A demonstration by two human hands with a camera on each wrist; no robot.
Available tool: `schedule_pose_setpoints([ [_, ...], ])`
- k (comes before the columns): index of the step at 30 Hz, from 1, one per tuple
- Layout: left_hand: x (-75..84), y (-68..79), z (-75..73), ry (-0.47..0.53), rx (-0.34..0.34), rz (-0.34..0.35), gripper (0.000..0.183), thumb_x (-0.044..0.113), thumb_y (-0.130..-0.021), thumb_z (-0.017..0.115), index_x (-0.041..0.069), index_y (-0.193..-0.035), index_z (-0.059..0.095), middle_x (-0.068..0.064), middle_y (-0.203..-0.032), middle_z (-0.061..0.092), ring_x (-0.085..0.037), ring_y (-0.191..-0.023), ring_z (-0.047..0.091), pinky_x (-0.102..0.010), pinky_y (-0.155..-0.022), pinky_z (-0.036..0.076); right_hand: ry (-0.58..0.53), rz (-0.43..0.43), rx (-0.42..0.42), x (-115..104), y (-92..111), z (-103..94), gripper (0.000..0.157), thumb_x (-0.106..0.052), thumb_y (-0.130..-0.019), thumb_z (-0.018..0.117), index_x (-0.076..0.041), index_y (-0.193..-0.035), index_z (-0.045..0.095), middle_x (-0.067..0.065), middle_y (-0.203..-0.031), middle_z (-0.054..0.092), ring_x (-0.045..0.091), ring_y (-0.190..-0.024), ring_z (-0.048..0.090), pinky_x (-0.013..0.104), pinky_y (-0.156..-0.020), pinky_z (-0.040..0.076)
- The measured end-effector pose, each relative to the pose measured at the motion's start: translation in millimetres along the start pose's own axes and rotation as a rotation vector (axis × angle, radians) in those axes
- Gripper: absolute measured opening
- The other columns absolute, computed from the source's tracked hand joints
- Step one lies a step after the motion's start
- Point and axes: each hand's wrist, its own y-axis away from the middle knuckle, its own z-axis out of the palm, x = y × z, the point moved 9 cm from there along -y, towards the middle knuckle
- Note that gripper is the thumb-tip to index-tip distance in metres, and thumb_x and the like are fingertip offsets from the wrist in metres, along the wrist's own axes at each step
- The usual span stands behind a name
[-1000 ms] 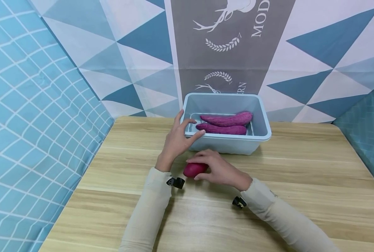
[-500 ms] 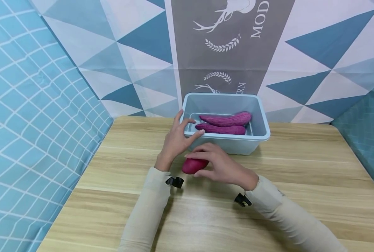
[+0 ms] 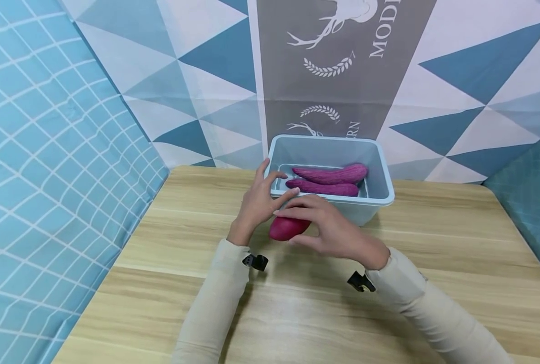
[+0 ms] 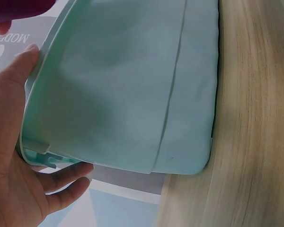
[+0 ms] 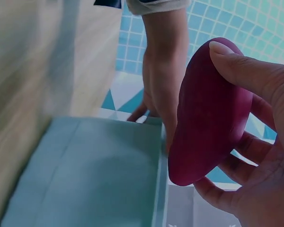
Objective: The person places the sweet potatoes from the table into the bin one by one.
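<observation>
A light blue plastic bin (image 3: 333, 199) stands at the back of the table, with two long purple vegetables (image 3: 331, 174) with streaked skin lying inside. My left hand (image 3: 258, 205) grips its front left corner, thumb along the front rim and fingers at the left side. In my right hand (image 3: 338, 230) is a smooth dark red sweet potato (image 5: 210, 116), pinched between thumb and fingers. It hangs above the table just before the bin's front wall, beside the left thumb. From the left wrist, only an edge of the sweet potato (image 4: 21, 8) shows at the upper left.
The wooden table (image 3: 160, 283) extends to both sides of the bin and in front of it. A patterned cloth (image 3: 219, 65) hangs right behind the bin, and a blue grid cloth (image 3: 56, 151) drops along the left edge.
My right hand has lifted the sweet potato off the table and brought it up and forward, nearer the bin's rim. The left hand keeps its place on the corner.
</observation>
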Motion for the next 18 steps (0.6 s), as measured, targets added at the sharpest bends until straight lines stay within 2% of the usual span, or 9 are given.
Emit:
schedule_pose_setpoints([
  [6,0.5,-0.9,-0.7,-0.039,0.003,0.009,0.042,0.045,-0.093,0.068,0.024,-0.128,0.059,-0.008,-0.17,0.015,-0.035,-0.109,0.068,-0.04,-0.065,0.055,-0.017,0.016,0.041,2,-7,-13.9,0.057,-0.024,-0.08,0.087,-0.022,-0.133,0.067,0.006,-0.137,0.063,0.028,-0.134,0.051,0.052,-0.11,0.044],
  [12,1.5,-0.6,-0.8,-0.052,-0.002,0.039,0.048,0.035,-0.086,0.076,0.024,-0.129,0.059,-0.01,-0.169,0.017,-0.037,-0.122,0.064,-0.044,-0.07,0.059,-0.008,0.084,0.064,14,-19,-23.9,0.058,-0.025,-0.081,0.085,-0.022,-0.135,0.065,0.008,-0.137,0.063,0.03,-0.133,0.052,0.051,-0.107,0.048],
  [18,4.0,0.5,-2.9,-0.076,0.016,0.087,0.051,0.026,-0.089,0.074,0.021,-0.137,0.056,-0.012,-0.168,0.019,-0.037,-0.124,0.063,-0.05,-0.078,0.06,0.003,0.094,0.083,26,-36,-32.1,0.056,-0.024,-0.084,0.083,-0.02,-0.136,0.064,0.012,-0.137,0.062,0.03,-0.129,0.054,0.049,-0.103,0.05],
])
